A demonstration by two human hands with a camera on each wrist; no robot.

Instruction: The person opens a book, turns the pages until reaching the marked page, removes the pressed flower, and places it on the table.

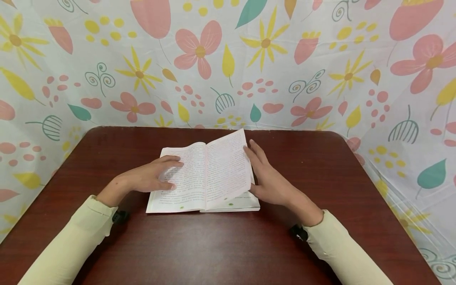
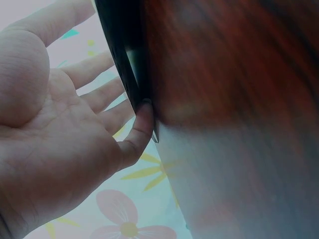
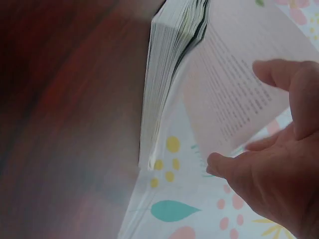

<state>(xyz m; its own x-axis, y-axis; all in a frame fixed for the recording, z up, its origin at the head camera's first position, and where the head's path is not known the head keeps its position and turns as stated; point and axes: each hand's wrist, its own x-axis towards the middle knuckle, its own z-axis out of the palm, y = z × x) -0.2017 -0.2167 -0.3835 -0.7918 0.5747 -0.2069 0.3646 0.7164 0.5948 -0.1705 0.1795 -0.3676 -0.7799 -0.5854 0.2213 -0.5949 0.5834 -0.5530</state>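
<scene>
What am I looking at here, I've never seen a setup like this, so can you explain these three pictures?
There's no robot: the left grip and right grip are simply a person's bare hands. The wide picture comes from a camera worn on the head, looking forward and down. The two close-ups come from the left wrist camera and right wrist camera.

On the reddish-brown table lies an open book. The left grip rests on its left side. The right grip is at the outer edge of a raised page, which seems propped rather than pinched. Neither appears to hold anything firmly.
</scene>
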